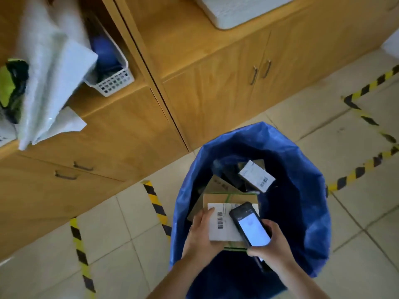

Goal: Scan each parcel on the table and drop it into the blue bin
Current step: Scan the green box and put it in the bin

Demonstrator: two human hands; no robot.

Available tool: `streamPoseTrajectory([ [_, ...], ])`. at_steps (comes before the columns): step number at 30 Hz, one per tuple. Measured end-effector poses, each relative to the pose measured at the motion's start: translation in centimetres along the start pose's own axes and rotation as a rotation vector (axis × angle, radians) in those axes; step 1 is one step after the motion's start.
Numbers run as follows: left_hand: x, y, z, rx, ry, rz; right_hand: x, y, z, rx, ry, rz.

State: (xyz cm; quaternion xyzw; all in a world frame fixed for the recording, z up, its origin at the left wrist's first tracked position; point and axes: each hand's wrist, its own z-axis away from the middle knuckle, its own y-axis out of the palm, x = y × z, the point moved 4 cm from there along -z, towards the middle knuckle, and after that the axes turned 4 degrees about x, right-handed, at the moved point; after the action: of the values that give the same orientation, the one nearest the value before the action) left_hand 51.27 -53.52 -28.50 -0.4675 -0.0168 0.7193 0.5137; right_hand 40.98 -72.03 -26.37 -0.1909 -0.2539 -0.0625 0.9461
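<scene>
Parcel: brown cardboard box (218, 198) with a white barcode label (222, 223) on top, held level over the mouth of the blue bin (302, 190), near side of the opening.
Bin contents: a small white box (257, 175) with a barcode lies tilted toward the far right inside; a brown carton (220, 183) sits under and beyond the held parcel.
Bin: lined with a blue plastic bag; rim crumpled and uneven, standing on the floor (129, 234).
Left hand (201, 231): fingers curled around the parcel's left edge, thumb up on the label beside the barcode; gripping the parcel.
Right hand (269, 242): closed around a dark handheld scanner (250, 225), screen lit, its far end lying over the right part of the label.
Floor: pale tiles, yellow-and-black hazard tape (155, 201) in strips left of the bin and far right of it.
Bench: wooden bench (133, 117) with drawers runs along the far left; grey-white mailer bags (49, 83) hang over its edge, blurred.
Bench, other: a white perforated basket (114, 82) stands just right of the mailers.
Cabinet: wooden cabinet doors (237, 67) with metal handles at the far side, beyond the bin.
Open room: bare tile between bin and bench on the left; bare tile to the right of the bin up to the tape lines.
</scene>
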Motion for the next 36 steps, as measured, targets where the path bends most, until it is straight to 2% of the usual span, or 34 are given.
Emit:
streamPoseTrajectory([
  [9,6.8,4.8,-9.9,0.043,-0.091,0.057,-4.7,5.1,-12.2,-0.048,0.100,-0.064],
  [17,7.5,5.2,-13.1,0.021,-0.059,0.031,-5.1,7.0,-16.3,0.002,0.163,-0.181],
  [26,5.4,5.1,-11.6,0.088,-0.004,-0.124,-4.4,5.0,-13.5,-0.002,0.155,-0.179],
  [36,-0.8,3.4,-6.0,0.209,0.067,-0.258,-4.6,-1.4,-3.6,-0.110,0.060,-0.157],
])
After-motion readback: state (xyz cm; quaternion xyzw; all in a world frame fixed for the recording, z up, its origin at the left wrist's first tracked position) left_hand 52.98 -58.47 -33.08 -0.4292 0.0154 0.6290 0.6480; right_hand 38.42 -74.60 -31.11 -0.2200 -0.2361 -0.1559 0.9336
